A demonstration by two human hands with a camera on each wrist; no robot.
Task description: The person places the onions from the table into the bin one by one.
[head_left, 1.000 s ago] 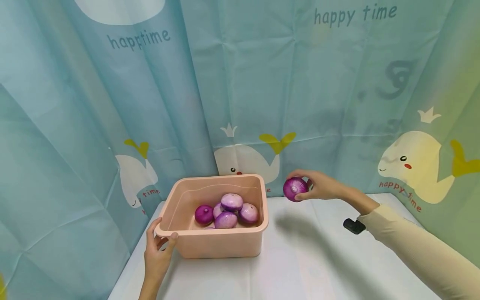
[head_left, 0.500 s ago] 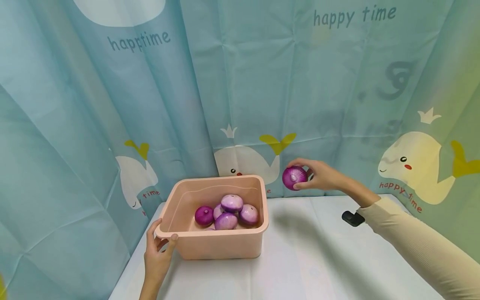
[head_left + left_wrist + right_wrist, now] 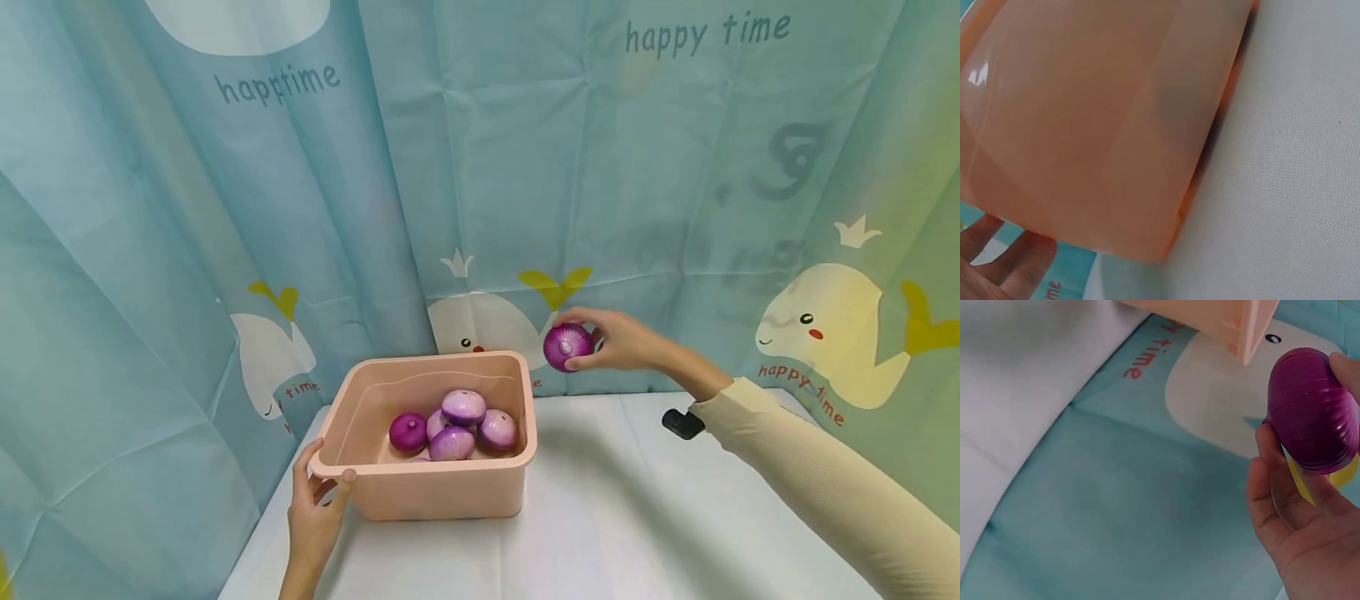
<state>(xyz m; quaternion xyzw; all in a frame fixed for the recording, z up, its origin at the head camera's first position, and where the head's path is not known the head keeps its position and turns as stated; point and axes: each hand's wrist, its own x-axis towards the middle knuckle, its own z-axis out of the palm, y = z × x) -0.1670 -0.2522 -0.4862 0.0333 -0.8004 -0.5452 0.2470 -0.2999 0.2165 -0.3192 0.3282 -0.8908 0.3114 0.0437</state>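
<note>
A purple onion is held up in my right hand, between thumb and fingers, above the table and just right of the bin. In the right wrist view the same onion shows its smooth, dark purple side. My left hand grips the near left corner of a peach plastic bin, thumb on the front rim and fingers over the left side. The left wrist view shows the fingers against the bin wall. Inside the bin lie several purple and pale onions, heaped toward the right.
The bin stands on a white-covered table. A blue curtain printed with whales hangs close behind and on both sides. A black device is at the right wrist, by the cream sleeve.
My right hand has risen with the onion and moved left, closer to the bin. The left hand and the bin stay where they were.
</note>
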